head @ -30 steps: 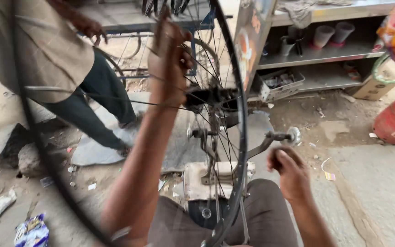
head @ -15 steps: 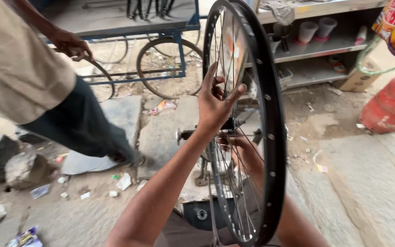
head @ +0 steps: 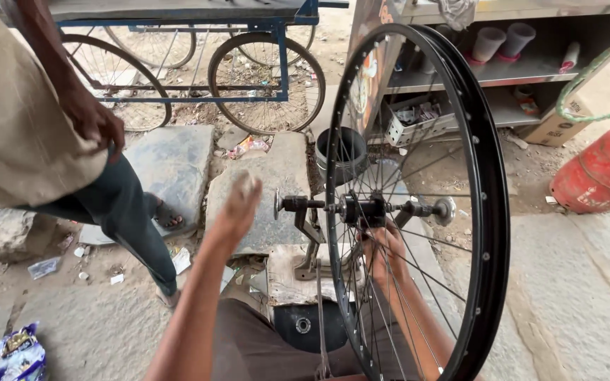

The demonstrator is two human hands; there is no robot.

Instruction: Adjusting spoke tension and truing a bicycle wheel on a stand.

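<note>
Bicycle wheel (head: 494, 212): black rim, thin spokes, no tyre, upright on its axle in a small metal stand (head: 308, 243) on the ground, directly ahead of the lap. Left hand (head: 238, 204): open, fingers loose and blurred, up in the air just left of the wheel, touching nothing. Right hand (head: 387, 248): beyond the spokes, just under the hub (head: 365, 209); possibly resting against the spokes, but cannot tell through them whether closed on anything.

Looks like spinning and checking the wheel in the stand. To do that well:

- Push lightly with the left hand, out at the rim or the outer spokes and never close to the hub, so as not to rock the stand.
- Draw the right-hand fingers clear of the spokes before any spin, to avoid a caught fingertip.
- Fix the eyes on one spot beside the rim rather than on the whole wheel, and judge any wobble there.
- Brace the foot of the stand if loose.
- Mind the other person (head: 15, 120) standing near on the left, apart from the wheel yet within reach of a swinging arm.

Behind and around, all apart from the wheel: blue cart (head: 282, 63), black bucket (head: 344, 152), shelf (head: 474, 74) with cups, red gas cylinder (head: 598, 176) lying off to the right.
</note>
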